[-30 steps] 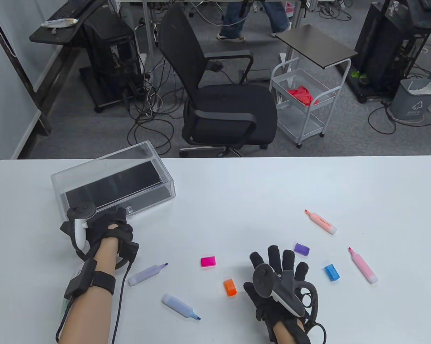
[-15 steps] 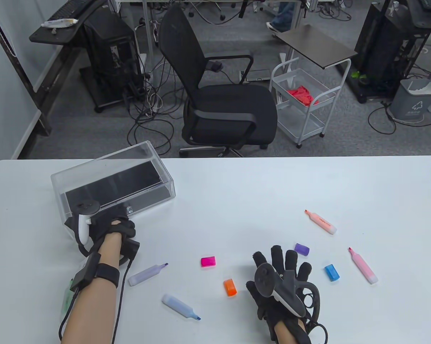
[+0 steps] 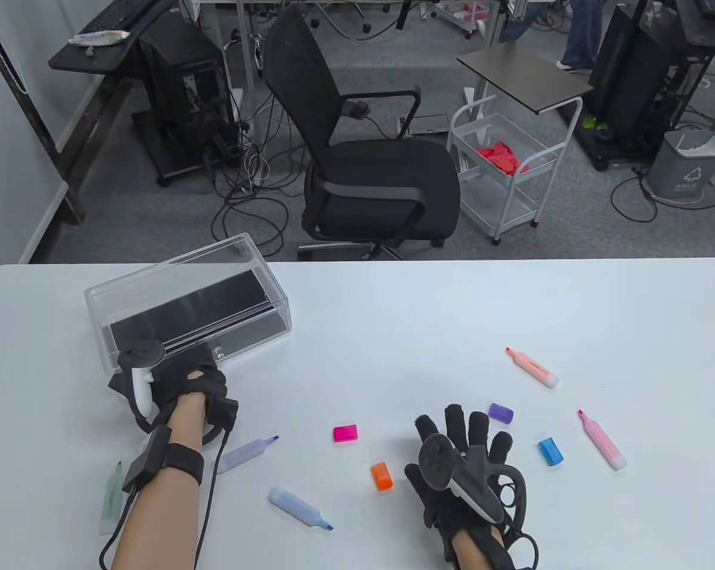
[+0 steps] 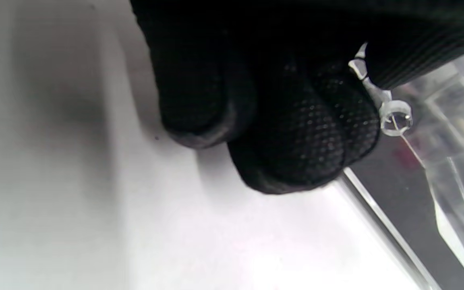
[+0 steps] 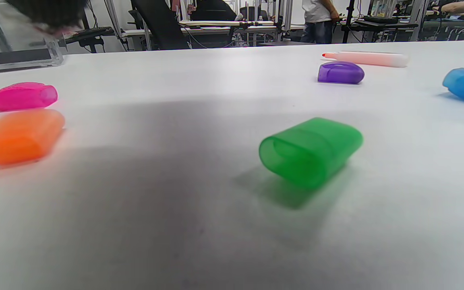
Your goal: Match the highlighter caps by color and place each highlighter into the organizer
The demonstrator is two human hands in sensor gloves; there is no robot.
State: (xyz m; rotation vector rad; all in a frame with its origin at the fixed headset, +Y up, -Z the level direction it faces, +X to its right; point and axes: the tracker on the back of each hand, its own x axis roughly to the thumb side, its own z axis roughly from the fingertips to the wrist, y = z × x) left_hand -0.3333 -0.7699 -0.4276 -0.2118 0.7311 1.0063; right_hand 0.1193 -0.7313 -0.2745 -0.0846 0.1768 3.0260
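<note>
The clear organizer [image 3: 185,279] stands at the table's left. My left hand [image 3: 194,383] is at its near front, fingers [image 4: 296,153] curled, pinching the small clear drawer knob [image 4: 395,119]. My right hand [image 3: 464,451] hovers flat and open above the green cap [image 5: 310,151], which it hides in the table view. Uncapped highlighters lie about: purple [image 3: 247,452], blue [image 3: 298,507], green [image 3: 113,497] by my left forearm, orange [image 3: 532,368], pink [image 3: 602,440]. Loose caps: pink [image 3: 345,433], orange [image 3: 382,475], purple [image 3: 500,412], blue [image 3: 550,451].
The white table [image 3: 393,320] runs to its far edge just behind the organizer. Beyond that edge stand a black office chair [image 3: 369,178] and a white wire cart [image 3: 506,172]. A person's legs [image 3: 577,35] are at the far back.
My left hand has slid a little toward me and to the right at the organizer's front, uncovering the green highlighter beside my forearm. The right hand has barely moved.
</note>
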